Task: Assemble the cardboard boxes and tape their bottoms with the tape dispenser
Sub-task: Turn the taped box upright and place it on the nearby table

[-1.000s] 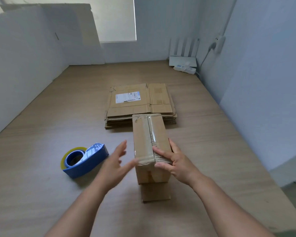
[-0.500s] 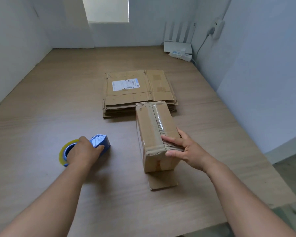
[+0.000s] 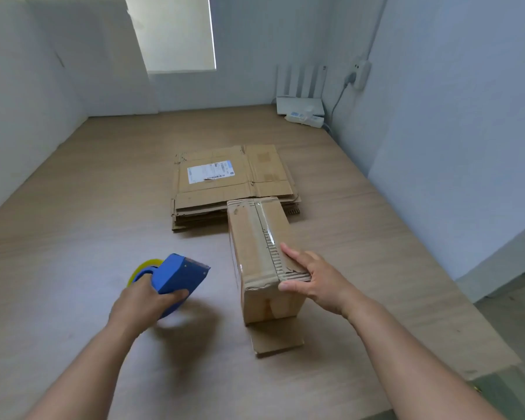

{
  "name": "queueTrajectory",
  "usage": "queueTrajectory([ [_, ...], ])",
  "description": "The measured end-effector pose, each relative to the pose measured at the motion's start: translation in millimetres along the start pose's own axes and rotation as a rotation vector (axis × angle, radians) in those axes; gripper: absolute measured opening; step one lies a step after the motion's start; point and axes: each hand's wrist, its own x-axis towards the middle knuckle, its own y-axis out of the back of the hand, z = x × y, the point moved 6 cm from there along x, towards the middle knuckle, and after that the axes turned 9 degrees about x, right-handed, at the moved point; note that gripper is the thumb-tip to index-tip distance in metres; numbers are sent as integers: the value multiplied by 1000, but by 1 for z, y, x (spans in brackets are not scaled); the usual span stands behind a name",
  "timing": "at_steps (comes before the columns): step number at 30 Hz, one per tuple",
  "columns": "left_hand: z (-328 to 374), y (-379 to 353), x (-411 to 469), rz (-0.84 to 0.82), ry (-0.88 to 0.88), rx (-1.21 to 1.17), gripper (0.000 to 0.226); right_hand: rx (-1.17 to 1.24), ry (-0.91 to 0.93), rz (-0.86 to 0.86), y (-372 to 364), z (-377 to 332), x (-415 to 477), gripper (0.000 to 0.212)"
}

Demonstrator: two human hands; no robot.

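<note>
box (image 3: 256, 247): we see brown cardboard, long & narrow, standing on the tabletop (image 3: 88, 222). Clear tape runs down the ctr seam of its top face, w/ a ragged corrugated edge showing beside the seam. One loose flap lies flat on the tabletop at the near end.
box spot: mid-tabletop, far end right at the flat cardboard stack (image 3: 225, 183); touching or just short of it, we can't tell.
right hand (image 3: 315, 277): on the near right part of the box top. Its fingers (image 3: 294, 259) are straight & close together, pressing flat on the top face right of the seam, thumb along the near top edge.
tape dispenser (image 3: 179, 275): blue, yellowish roll at the back, toothed end pointing away from us. It's left of the box, apart from it, w/ its shadow on the tabletop below.
left hand (image 3: 140, 304): grips the tape dispenser from behind, fingers (image 3: 176, 297) curled round the blue body.
far corner: we make out a white router (image 3: 300, 104) & a power strip (image 3: 305, 119) by the wall.
</note>
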Motion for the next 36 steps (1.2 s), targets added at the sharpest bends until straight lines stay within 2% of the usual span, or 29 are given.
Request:
queueTrajectory([
  [2,31,13,-21,-22,-128,-213,24,-1,12,-1,1,0,0,77],
  [4,61,26,-41,-91,-249,-337,30,-2,20,0,1,0,0,76],
  [9,104,40,-72,-242,-426,-294,41,17,30,1,2,1,-1,76],
  [15,118,37,-86,-270,-443,-260,34,16,44,-36,2,-2,-1,81],
  [17,117,36,-89,-280,-443,-247,34,34,81,0,10,-8,-7,77],
  [18,117,35,-91,-282,-448,-243,35,62,134,62,18,-18,-12,67],
  [20,118,34,-95,-277,-466,-236,38,178,300,178,35,-45,-27,34],
  [22,120,33,-97,-273,-478,-228,39,323,431,133,40,-74,-41,14],
  [25,125,31,-99,-279,-494,-207,41,330,472,-12,30,-95,-51,15],
  [28,130,30,-102,-296,-516,-201,43,299,451,-45,24,-95,-53,16],
  [31,134,29,-106,-317,-532,-194,43,290,431,-31,26,-92,-54,27],
  [34,135,28,-106,-334,-541,-193,42,288,435,31,31,-93,-54,14],
  [36,136,28,-107,-344,-547,-196,40,323,454,90,34,-92,-53,17],
])
